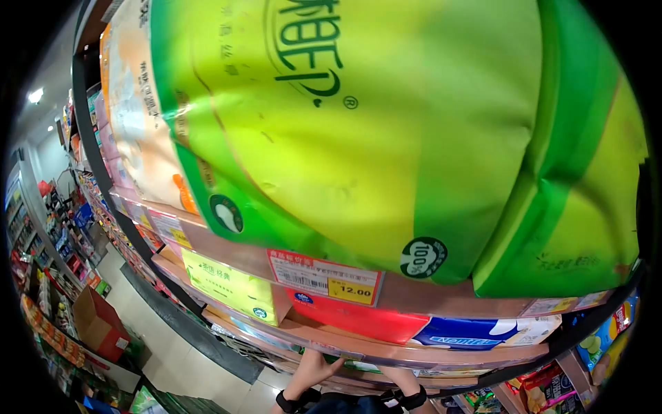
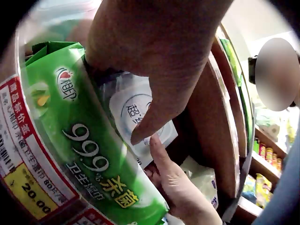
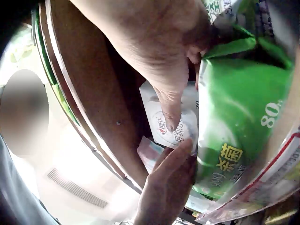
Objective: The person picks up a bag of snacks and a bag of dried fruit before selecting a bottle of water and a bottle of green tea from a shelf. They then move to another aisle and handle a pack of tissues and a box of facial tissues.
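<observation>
In the head view my left hand (image 1: 314,369) and right hand (image 1: 400,377) reach into a low shelf at the bottom. A white pack of wet wipes (image 2: 129,105) with a round printed label lies between them. In the left wrist view my left hand comes from above, its thumb on the label. The right hand (image 2: 180,187) meets it from below, thumb tips close together. In the right wrist view the right thumb also lies on the white pack (image 3: 152,110); most fingers are hidden. A green pack of wet wipes (image 3: 243,108) stands right beside the hands.
A brown shelf board (image 2: 206,126) runs close by the hands. Red-edged price tags (image 2: 35,187) line the shelf front. Large green tissue packs (image 1: 331,152) bulge over the upper shelf. Below them sit a yellow-green box (image 1: 227,286) and red and blue packs (image 1: 358,321). An aisle floor (image 1: 183,345) lies left.
</observation>
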`<act>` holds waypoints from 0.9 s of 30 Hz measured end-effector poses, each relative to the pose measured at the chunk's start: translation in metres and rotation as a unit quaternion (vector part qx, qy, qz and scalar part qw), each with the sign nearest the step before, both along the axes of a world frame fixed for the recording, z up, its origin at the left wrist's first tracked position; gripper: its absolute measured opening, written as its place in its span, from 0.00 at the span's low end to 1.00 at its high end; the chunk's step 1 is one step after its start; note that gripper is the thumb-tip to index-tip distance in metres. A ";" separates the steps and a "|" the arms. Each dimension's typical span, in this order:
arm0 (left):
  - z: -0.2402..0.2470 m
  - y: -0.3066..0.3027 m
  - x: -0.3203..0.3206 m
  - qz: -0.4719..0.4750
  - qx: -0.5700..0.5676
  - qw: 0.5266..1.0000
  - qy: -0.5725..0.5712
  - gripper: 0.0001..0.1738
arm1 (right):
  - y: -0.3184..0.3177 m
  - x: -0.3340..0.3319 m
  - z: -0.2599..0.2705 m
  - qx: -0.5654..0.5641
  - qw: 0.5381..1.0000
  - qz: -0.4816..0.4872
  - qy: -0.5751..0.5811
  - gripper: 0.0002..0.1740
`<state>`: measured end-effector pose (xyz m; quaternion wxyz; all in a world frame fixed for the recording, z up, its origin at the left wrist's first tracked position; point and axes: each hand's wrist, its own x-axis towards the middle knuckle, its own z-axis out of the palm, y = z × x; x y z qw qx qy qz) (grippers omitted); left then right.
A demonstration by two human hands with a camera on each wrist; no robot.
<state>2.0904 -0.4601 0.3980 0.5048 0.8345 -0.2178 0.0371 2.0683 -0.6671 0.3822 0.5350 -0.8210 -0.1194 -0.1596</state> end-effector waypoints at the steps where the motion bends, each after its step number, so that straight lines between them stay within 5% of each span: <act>1: -0.002 0.000 0.002 0.006 -0.002 1.000 0.000 0.23 | -0.001 0.000 -0.001 -0.007 1.000 0.003 -0.002 0.20; 3: -0.005 0.001 0.005 0.014 -0.006 1.000 0.000 0.13 | -0.003 -0.001 -0.003 -0.018 1.000 0.009 -0.006 0.20; 9: -0.013 0.003 0.005 0.042 0.023 0.996 -0.070 0.10 | -0.005 0.004 -0.010 -0.044 0.998 0.026 -0.021 0.20; 13: -0.005 0.001 -0.006 0.043 0.005 0.999 -0.012 0.19 | -0.005 0.001 -0.024 -0.078 0.995 0.038 -0.055 0.19; 16: -0.001 -0.005 -0.022 0.078 0.000 0.988 -0.130 0.33 | -0.005 -0.008 0.009 -0.120 0.977 0.031 -0.175 0.22; 17: 0.000 -0.005 -0.028 0.065 0.008 0.991 -0.115 0.41 | -0.004 -0.020 0.029 -0.081 0.990 0.015 -0.110 0.23; 20: 0.000 -0.015 -0.055 0.089 -0.041 0.995 -0.032 0.42 | -0.004 -0.048 0.046 0.039 0.998 -0.007 -0.045 0.28; 27: -0.005 -0.050 -0.147 0.117 -0.072 0.991 -0.007 0.44 | -0.044 -0.126 0.012 -0.045 0.998 0.019 0.041 0.33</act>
